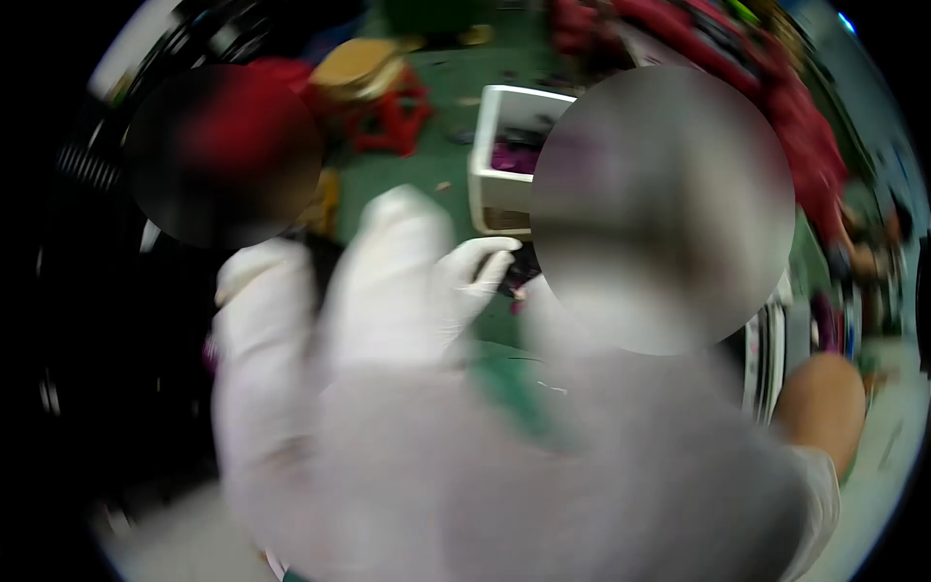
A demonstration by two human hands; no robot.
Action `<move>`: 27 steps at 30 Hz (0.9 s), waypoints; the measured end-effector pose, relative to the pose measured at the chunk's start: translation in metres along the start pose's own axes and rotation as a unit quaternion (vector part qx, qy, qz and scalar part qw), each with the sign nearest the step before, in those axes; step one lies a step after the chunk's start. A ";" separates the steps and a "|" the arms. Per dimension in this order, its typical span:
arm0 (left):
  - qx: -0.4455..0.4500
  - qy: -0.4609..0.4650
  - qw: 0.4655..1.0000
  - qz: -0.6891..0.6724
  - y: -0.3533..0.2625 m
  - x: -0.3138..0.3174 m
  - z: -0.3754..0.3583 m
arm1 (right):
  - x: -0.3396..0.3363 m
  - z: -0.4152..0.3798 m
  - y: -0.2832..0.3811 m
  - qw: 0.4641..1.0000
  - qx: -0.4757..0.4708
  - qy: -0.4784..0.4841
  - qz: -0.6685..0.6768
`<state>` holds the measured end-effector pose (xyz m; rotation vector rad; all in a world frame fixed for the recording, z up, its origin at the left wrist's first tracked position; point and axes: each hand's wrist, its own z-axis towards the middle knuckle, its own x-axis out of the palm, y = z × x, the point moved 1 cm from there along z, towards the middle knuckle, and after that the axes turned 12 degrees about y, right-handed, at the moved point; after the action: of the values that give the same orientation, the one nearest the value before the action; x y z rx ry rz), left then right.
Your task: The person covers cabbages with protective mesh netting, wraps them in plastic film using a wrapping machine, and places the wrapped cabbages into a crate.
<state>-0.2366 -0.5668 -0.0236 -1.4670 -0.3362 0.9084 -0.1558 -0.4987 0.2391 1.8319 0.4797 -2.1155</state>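
A person in white gloves lifts the right hand (417, 446) high and close, palm and fingers so blurred that they screen much of the room in front of the white box (490, 126). The hand points up and toward the box, its cuff (819, 500) well to the right, where bare skin (822, 403) shows beside it. The fingers on that side stand spread apart, with a slice of green floor (446, 121) showing through; an onlooker cannot tell whether they touch anything.

The left hand (467, 291), small behind the raised glove, reaches in from the left, just in front of the box. Its finger and thumb curve toward each other, tips near one another with a narrow gap behind them; whether that grip is clamped on anything cannot be told. A dark piece (525, 264) lies right beside those tips, just in front of the box, too blurred to name.

Purple and dark pieces (517, 158) sit inside the box, whose right side is hidden. To its left stands a red stool (388, 126) with a tan seat (357, 66); beyond it to the right, red cloth (805, 121) is spread.
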 end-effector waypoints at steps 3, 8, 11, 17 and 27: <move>0.032 0.076 0.997 0.000 -0.027 0.089 0.052 | -0.014 -0.099 -0.058 0.993 0.113 0.004 -0.037; 0.084 0.216 0.967 -0.103 -0.082 0.234 0.111 | -0.034 -0.245 -0.110 0.953 0.292 0.034 -0.074; 0.151 0.304 0.937 -0.078 -0.121 0.292 0.140 | -0.044 -0.299 -0.136 0.931 0.352 0.043 -0.083; 0.182 0.396 0.893 -0.117 -0.183 0.412 0.221 | -0.050 -0.387 -0.205 0.877 0.468 0.063 -0.093; 0.390 0.477 0.785 -0.070 -0.263 0.739 0.424 | -0.044 -0.523 -0.346 0.736 0.661 0.111 -0.095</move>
<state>0.0234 0.2832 0.0390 -0.9164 0.6290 0.0390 0.1646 0.0418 0.2330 2.7450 -1.2413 -2.5757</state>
